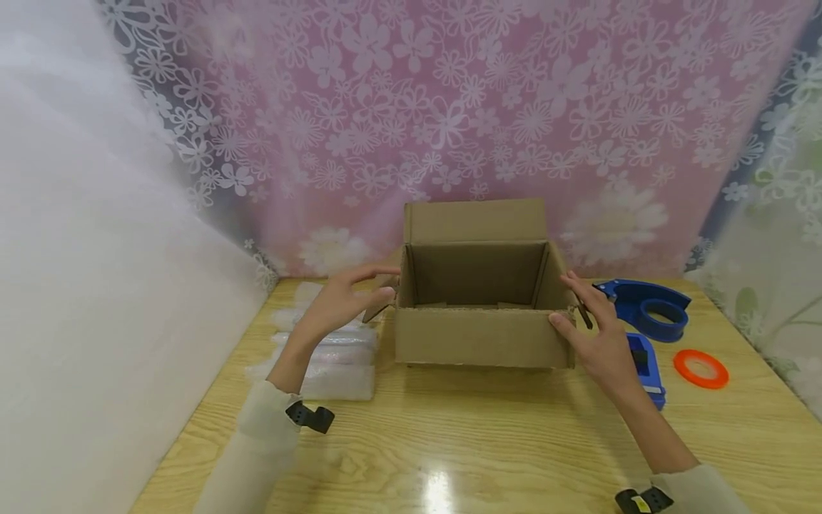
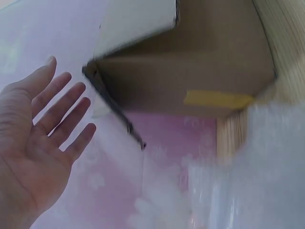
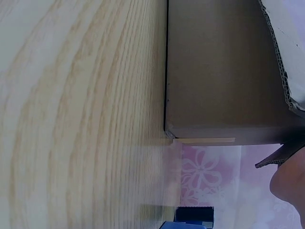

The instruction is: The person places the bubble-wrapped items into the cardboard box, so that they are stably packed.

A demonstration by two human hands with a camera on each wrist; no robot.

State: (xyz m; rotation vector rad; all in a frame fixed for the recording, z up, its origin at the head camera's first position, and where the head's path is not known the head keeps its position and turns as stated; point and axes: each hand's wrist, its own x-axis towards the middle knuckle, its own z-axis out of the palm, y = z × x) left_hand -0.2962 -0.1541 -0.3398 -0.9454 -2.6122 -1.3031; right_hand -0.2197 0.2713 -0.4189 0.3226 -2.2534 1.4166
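A cardboard box [image 1: 481, 335] sits on the table with its top open and its back flap standing up. Inside, its walls and bottom show in the head view. My right hand [image 1: 597, 343] grips the box's front right corner, thumb at the front edge and fingers along the right rim. Only a bit of that hand [image 3: 290, 183] shows in the right wrist view, beside a side flap. On the other side, my left hand [image 1: 343, 303] is held by the left flap. In the left wrist view its fingers [image 2: 71, 114] are spread and apart from the box [image 2: 200, 71].
Several clear plastic-wrapped packs [image 1: 340, 357] lie in a row left of the box. To the right are a blue tape dispenser [image 1: 664, 321], a blue device [image 1: 648, 371] and an orange tape roll [image 1: 700, 369]. A flowered curtain [image 1: 449, 107] hangs behind the wooden table [image 1: 501, 442].
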